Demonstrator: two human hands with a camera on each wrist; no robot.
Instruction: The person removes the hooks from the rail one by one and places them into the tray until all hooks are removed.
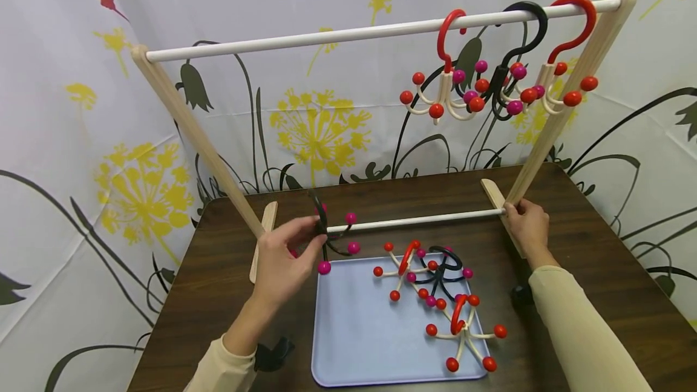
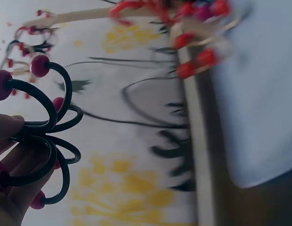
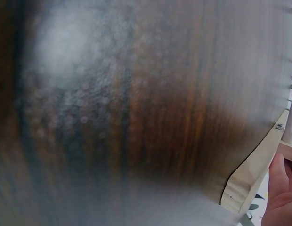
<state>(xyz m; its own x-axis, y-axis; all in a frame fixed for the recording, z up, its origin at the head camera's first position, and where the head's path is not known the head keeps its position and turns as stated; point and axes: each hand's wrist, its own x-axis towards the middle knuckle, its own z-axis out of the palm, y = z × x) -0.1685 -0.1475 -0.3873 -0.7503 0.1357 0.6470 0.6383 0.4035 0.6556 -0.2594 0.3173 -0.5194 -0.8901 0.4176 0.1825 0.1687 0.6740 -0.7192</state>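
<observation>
The left hand (image 1: 285,262) pinches a black ball hook (image 1: 323,222), at the blue tray's (image 1: 370,343) eleven o'clock. The right hand (image 1: 529,225) grips the wooden rack (image 1: 348,34), at two. Swung low, the hook could bump the bottom bar (image 1: 414,222).

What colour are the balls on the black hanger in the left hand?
The balls are magenta; the head view shows it best.

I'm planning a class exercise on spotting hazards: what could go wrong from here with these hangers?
The three hung hangers crowd one end of the top bar, so they might tangle. The nearest loose hanger reaches over the edge of the tray, where the right sleeve could knock it. The left hand holds a black hanger whose spread arms could snag others.
</observation>
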